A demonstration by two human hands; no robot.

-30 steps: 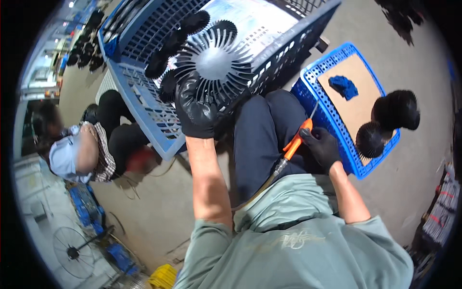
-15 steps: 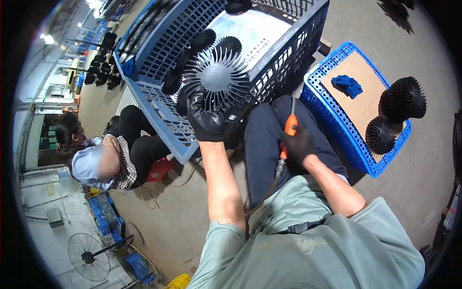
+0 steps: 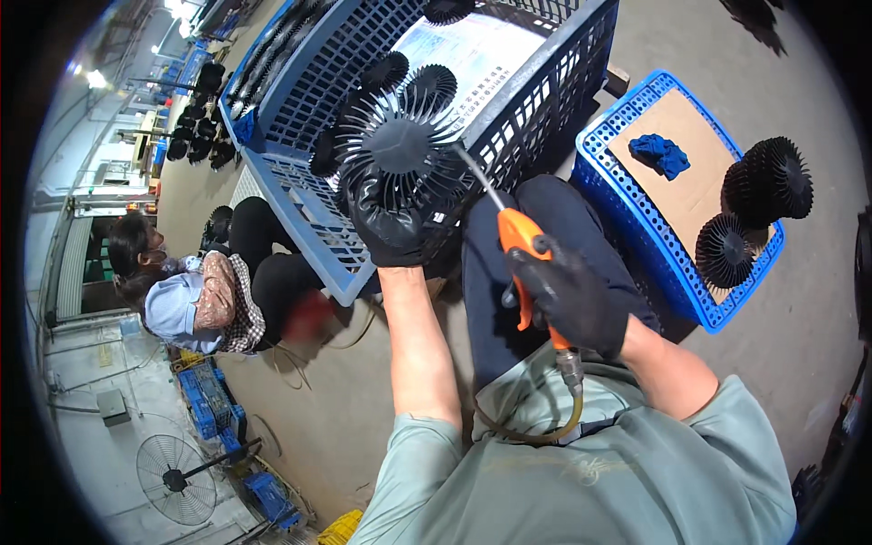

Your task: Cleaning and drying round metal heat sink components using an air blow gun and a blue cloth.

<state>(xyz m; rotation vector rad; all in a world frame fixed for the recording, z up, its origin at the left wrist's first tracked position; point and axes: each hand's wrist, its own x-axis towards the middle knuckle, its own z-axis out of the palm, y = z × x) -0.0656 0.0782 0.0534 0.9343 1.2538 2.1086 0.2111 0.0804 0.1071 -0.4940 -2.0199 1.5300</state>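
My gloved left hand [image 3: 389, 227] grips the near edge of a round black finned heat sink [image 3: 401, 147] and holds it up over the side of a blue-grey plastic crate [image 3: 318, 232]. In my gloved right hand [image 3: 577, 295] is an orange air blow gun [image 3: 520, 234], with a hose trailing back from its handle toward my waist. The gun's thin metal nozzle points up and left, its tip close to the heat sink's right-hand fins. Whether tip and fins touch I cannot tell. More black heat sinks [image 3: 429, 86] lie in the crate behind the held one.
On the right stands a blue crate [image 3: 590, 150] topped with cardboard [image 3: 668, 127], bearing a blue cloth [image 3: 659, 156] and several black heat sinks [image 3: 727, 250]. A person [image 3: 195, 300] sits at the left. A large fan [image 3: 177, 480] stands at lower left.
My right hand has raised the blow gun from my lap, bringing its nozzle up to the heat sink. The heat sink has tilted and shifted slightly left in my left hand.
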